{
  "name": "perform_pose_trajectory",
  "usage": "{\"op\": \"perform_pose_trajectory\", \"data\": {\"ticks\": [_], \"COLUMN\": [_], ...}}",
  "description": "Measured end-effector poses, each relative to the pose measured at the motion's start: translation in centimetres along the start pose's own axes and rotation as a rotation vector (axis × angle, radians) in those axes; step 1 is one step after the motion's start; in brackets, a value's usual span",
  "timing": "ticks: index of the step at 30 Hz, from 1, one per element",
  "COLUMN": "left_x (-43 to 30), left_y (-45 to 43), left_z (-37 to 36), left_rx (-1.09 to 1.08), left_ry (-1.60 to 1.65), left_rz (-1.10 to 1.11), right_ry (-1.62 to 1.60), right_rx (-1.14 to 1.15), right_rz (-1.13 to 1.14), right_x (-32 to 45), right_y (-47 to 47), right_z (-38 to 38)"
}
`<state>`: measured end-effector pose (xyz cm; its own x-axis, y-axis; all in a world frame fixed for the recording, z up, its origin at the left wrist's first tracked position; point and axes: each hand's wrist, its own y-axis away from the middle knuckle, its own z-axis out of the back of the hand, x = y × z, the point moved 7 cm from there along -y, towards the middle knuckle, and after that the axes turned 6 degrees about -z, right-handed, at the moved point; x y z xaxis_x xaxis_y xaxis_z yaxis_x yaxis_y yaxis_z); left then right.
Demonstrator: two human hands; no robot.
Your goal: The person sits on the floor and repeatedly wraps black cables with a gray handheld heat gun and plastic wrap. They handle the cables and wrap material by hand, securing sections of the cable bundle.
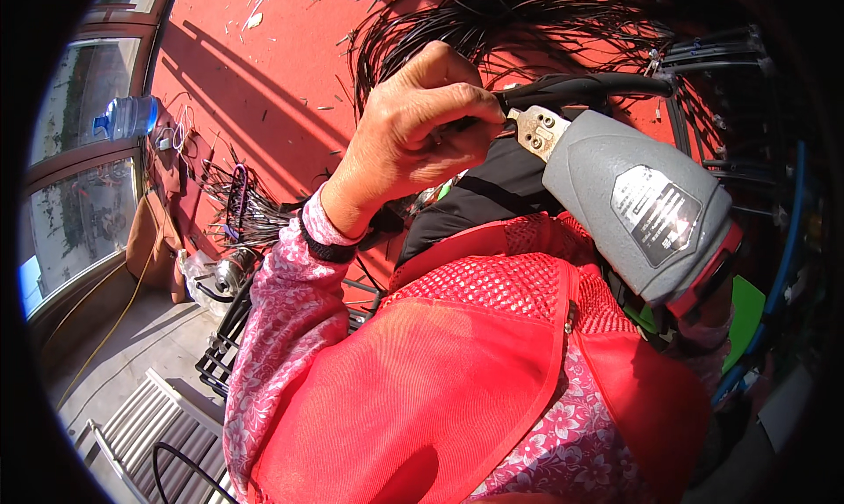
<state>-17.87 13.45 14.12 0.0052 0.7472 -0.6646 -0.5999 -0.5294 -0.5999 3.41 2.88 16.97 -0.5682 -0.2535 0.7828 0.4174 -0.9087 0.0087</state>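
My left hand [428,108] is closed around a thin black cable piece [461,125], mostly hidden by the fingers. Just right of its fingertips is the metal jaw head [537,131] of a grey handheld power tool [613,187], apparently a crimper or cutter. A label with writing is on the tool's body. My right hand [715,306], largely hidden in shadow behind the tool's red-and-black rear end, holds it. A thick black cable bundle [613,85] runs rightward beyond the left hand.
Loose black cables [488,22] spread over the red floor [257,108]. Another wire pile [247,207] lies left, near a blue water bottle [135,117] and glazed frames. A white slatted seat [158,431] is at lower left. Dark racks [719,62] and a blue tube [791,240] stand right.
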Motion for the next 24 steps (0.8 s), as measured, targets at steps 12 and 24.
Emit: {"op": "perform_pose_trajectory", "data": {"ticks": [12,24], "left_x": [0.1,3.1], "left_y": [0.2,0.8], "left_z": [0.3,0.5], "left_rx": [-0.005,-0.032], "left_ry": [0.005,0.273], "left_rz": [-0.003,0.264], "right_ry": [0.064,0.13], "right_rx": [0.095,-0.215], "right_rz": [-0.117,-0.216], "right_x": [1.6,-2.5], "right_y": [-0.8,3.4], "right_z": [0.6,0.3]}}
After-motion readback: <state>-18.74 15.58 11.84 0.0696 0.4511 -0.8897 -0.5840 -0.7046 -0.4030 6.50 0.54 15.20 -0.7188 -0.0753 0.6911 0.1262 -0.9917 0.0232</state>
